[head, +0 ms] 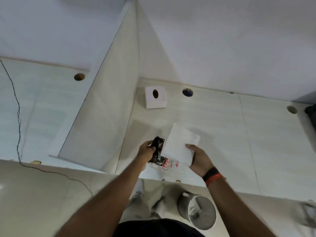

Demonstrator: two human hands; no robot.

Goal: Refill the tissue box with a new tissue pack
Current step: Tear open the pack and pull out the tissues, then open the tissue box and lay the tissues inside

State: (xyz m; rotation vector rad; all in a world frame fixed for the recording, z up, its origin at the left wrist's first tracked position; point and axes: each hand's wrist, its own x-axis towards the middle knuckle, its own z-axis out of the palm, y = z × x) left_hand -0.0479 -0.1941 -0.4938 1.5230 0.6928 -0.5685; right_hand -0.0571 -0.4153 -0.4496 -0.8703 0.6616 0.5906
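Observation:
A white cube tissue box (155, 99) with a dark oval opening on top stands at the back of the desk, beside the divider. Nearer to me, my right hand (199, 158) grips a white stack of tissues (179, 145) by its near end, the stack tilted up above the desk. My left hand (146, 150) is closed on the black, printed plastic wrapper (158, 151), whose clear end with red print hangs under the stack. The stack sticks most of the way out of the wrapper.
A tall pale divider panel (109, 108) rises left of the box. Cable holes (187, 92) dot the desk near the wall. A thin black cable (18, 117) runs down the left desk. A metal bin (199, 211) stands on the floor below the desk edge.

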